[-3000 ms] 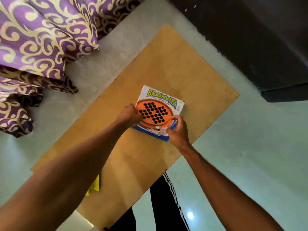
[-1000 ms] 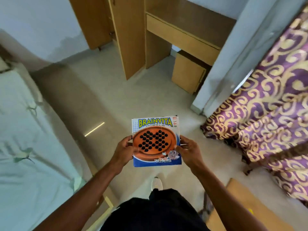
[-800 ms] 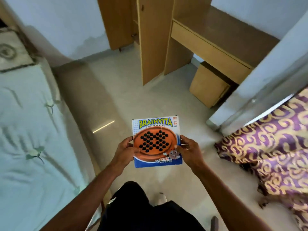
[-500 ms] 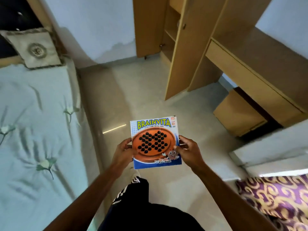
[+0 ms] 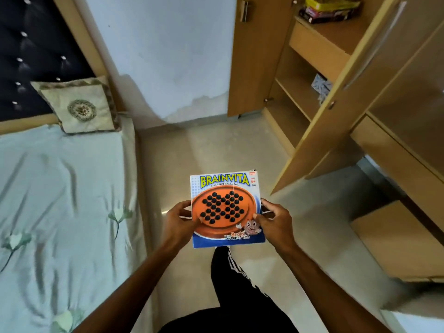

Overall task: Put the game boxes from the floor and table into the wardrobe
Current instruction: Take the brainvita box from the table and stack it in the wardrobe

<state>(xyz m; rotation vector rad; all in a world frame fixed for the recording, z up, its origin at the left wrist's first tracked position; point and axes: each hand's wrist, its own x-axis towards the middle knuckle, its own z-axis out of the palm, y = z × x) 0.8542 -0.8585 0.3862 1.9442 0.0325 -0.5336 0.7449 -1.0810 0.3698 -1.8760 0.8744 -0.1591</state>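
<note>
The Brainvita game box (image 5: 227, 210), blue and white with an orange round board on its lid, is held flat in front of me over the floor. My left hand (image 5: 179, 221) grips its left edge and my right hand (image 5: 274, 223) grips its right edge. The wooden wardrobe (image 5: 295, 97) stands ahead to the right with its doors swung open. On an upper shelf lie other game boxes (image 5: 329, 8), yellow and dark. A small patterned box (image 5: 320, 84) sits on a middle shelf.
A bed with a pale green sheet (image 5: 60, 207) and a cushion (image 5: 79, 104) fills the left side. The open wardrobe door (image 5: 348, 92) juts into the floor space on the right. A low wooden unit (image 5: 396, 239) stands at the right, under a desk top.
Three seconds ago both hands took the box from the wooden table. Since then I have turned and walked toward the wardrobe, which has come closer; its shelves now show. My grip is unchanged.
</note>
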